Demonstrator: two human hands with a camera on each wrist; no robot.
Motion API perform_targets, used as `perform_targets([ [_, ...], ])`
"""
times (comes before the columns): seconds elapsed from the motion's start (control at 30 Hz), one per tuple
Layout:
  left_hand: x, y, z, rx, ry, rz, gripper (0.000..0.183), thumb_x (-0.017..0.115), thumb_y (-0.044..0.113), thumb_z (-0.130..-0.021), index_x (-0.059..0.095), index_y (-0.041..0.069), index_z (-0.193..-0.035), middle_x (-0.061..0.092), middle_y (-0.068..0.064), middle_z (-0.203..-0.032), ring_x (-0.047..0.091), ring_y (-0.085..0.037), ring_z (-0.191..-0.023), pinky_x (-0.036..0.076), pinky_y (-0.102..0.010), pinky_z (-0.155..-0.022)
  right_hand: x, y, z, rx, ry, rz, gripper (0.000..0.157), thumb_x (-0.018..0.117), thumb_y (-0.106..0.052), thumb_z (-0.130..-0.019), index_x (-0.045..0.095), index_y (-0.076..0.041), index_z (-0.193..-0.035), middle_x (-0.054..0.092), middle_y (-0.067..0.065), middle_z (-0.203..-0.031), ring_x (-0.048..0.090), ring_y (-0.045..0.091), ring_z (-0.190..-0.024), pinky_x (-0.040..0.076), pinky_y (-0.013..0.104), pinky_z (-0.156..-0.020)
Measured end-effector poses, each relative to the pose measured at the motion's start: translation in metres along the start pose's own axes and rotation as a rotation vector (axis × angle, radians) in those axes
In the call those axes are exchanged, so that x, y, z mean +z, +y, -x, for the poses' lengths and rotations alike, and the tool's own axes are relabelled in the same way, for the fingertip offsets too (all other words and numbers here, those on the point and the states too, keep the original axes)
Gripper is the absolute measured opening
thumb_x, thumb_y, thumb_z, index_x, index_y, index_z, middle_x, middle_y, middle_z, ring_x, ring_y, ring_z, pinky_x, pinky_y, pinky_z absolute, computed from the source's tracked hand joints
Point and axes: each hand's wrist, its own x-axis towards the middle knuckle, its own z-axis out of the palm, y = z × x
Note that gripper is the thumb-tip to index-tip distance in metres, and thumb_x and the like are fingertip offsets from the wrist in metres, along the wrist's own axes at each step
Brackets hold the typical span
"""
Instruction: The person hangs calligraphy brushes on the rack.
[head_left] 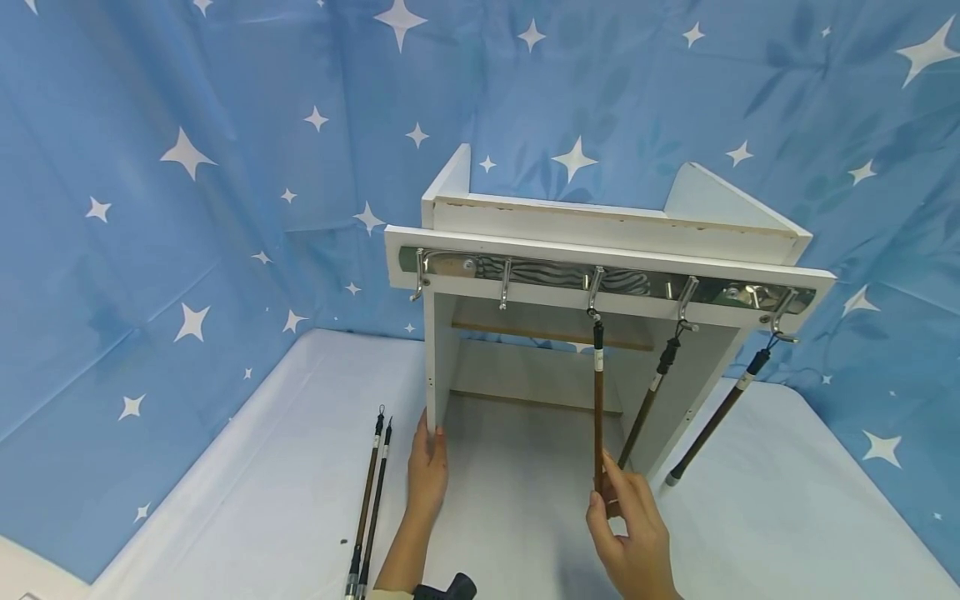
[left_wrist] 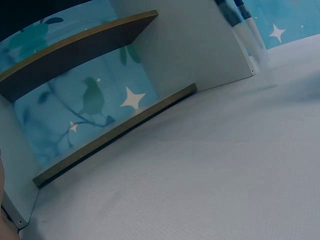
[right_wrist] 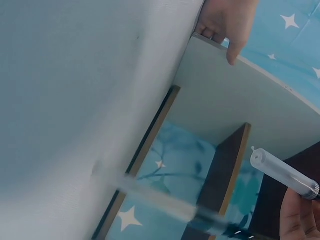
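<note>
My left hand (head_left: 427, 479) grips the lower front edge of the left side panel (head_left: 440, 358) of a white wooden shelf; the right wrist view shows its thumb on the panel's inner face. With thumb and fingers my right hand (head_left: 637, 533) pinches the lower part of a brown-handled calligraphy brush (head_left: 598, 400), which hangs by its loop from the middle hook (head_left: 596, 287). A clear cap (right_wrist: 282, 172) covers this brush's tip in the right wrist view. Two more brushes hang to its right, one slanting brush (head_left: 648, 408) and an outer brush (head_left: 716, 425).
A metal hook rail (head_left: 555, 273) runs along the shelf's front board, its two left hooks bare. Two brushes lie on the white tabletop, a left brush (head_left: 366, 492) and a right brush (head_left: 377, 500). A blue star-patterned curtain (head_left: 225, 250) stands behind.
</note>
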Motion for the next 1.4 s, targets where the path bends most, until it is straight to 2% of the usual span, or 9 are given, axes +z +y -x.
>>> perform_targets([
  [0.1, 0.001, -0.009, -0.003, 0.008, 0.001, -0.015, 0.053, 0.035, 0.031, -0.099, 0.019, 0.012, -0.146, 0.024, -0.017, -0.149, 0.024, -0.038, -0.135, 0.024, -0.058, -0.106, 0.001, 0.002, 0.001, -0.009, 0.003, -0.02, 0.046, 0.041, -0.023, -0.093, 0.051, 0.015, -0.118, 0.052, 0.011, -0.085, 0.048, -0.004, -0.074, 0.044, 0.005, -0.053],
  [0.23, 0.001, -0.011, -0.003, 0.012, 0.001, -0.022, 0.055, 0.034, 0.037, -0.099, 0.019, 0.014, -0.146, 0.024, -0.016, -0.149, 0.024, -0.038, -0.135, 0.024, -0.058, -0.106, 0.002, 0.004, 0.002, -0.024, 0.018, -0.037, 0.045, 0.043, -0.022, -0.093, 0.052, 0.016, -0.117, 0.053, 0.012, -0.084, 0.049, -0.002, -0.073, 0.045, 0.006, -0.053],
  [0.57, 0.002, -0.011, -0.003, 0.014, -0.005, -0.031, 0.054, 0.034, 0.035, -0.099, 0.019, 0.013, -0.146, 0.023, -0.017, -0.149, 0.023, -0.039, -0.135, 0.023, -0.059, -0.105, 0.005, 0.003, 0.006, 0.008, -0.01, -0.001, 0.045, 0.042, -0.024, -0.094, 0.052, 0.012, -0.119, 0.053, 0.009, -0.086, 0.05, -0.005, -0.074, 0.046, 0.005, -0.055],
  [0.7, 0.001, -0.011, -0.002, 0.008, -0.002, -0.036, 0.055, 0.035, 0.036, -0.099, 0.019, 0.014, -0.146, 0.023, -0.017, -0.149, 0.023, -0.04, -0.135, 0.024, -0.06, -0.105, 0.007, 0.005, 0.007, -0.007, -0.02, -0.026, 0.046, 0.042, -0.025, -0.095, 0.05, 0.013, -0.12, 0.053, 0.011, -0.087, 0.051, 0.0, -0.074, 0.046, 0.005, -0.057],
  [0.8, 0.001, -0.011, -0.002, 0.0, 0.0, -0.041, 0.055, 0.035, 0.037, -0.098, 0.019, 0.014, -0.146, 0.023, -0.017, -0.149, 0.024, -0.04, -0.135, 0.024, -0.06, -0.105, 0.009, 0.007, 0.01, -0.003, -0.042, -0.06, 0.044, 0.045, -0.021, -0.094, 0.049, 0.014, -0.121, 0.052, 0.013, -0.087, 0.053, 0.004, -0.073, 0.046, 0.006, -0.059],
  [0.9, 0.001, -0.011, -0.003, -0.003, -0.003, -0.043, 0.056, 0.035, 0.038, -0.098, 0.018, 0.014, -0.146, 0.023, -0.017, -0.149, 0.024, -0.039, -0.135, 0.024, -0.059, -0.105, 0.01, 0.008, 0.012, 0.012, -0.072, -0.064, 0.039, 0.054, -0.008, -0.089, 0.048, 0.014, -0.121, 0.052, 0.013, -0.087, 0.054, 0.007, -0.073, 0.047, 0.006, -0.061],
  [1.1, 0.0, -0.012, -0.002, 0.006, -0.005, -0.045, 0.056, 0.034, 0.038, -0.098, 0.018, 0.014, -0.146, 0.024, -0.018, -0.149, 0.026, -0.04, -0.134, 0.026, -0.06, -0.104, 0.01, 0.009, 0.013, 0.013, -0.116, 0.013, 0.046, 0.061, 0.006, -0.078, 0.049, 0.01, -0.122, 0.055, 0.007, -0.088, 0.056, 0.009, -0.071, 0.047, 0.006, -0.06],
  [1.23, 0.001, -0.012, -0.002, 0.014, -0.005, -0.041, 0.056, 0.035, 0.037, -0.098, 0.018, 0.014, -0.146, 0.024, -0.017, -0.149, 0.026, -0.039, -0.134, 0.026, -0.059, -0.104, 0.009, 0.005, 0.012, 0.07, -0.186, 0.036, 0.058, 0.067, 0.014, -0.067, 0.048, 0.009, -0.122, 0.055, 0.005, -0.089, 0.056, 0.007, -0.073, 0.046, 0.005, -0.061],
  [1.4, 0.0, -0.004, -0.001, 0.008, -0.005, -0.038, 0.054, 0.035, 0.033, -0.099, 0.018, 0.013, -0.146, 0.023, -0.018, -0.149, 0.026, -0.04, -0.134, 0.026, -0.059, -0.104, 0.01, 0.001, 0.012, 0.192, -0.29, 0.088, 0.064, 0.071, 0.013, -0.066, 0.045, 0.007, -0.123, 0.054, 0.003, -0.089, 0.055, 0.005, -0.074, 0.048, 0.009, -0.057],
])
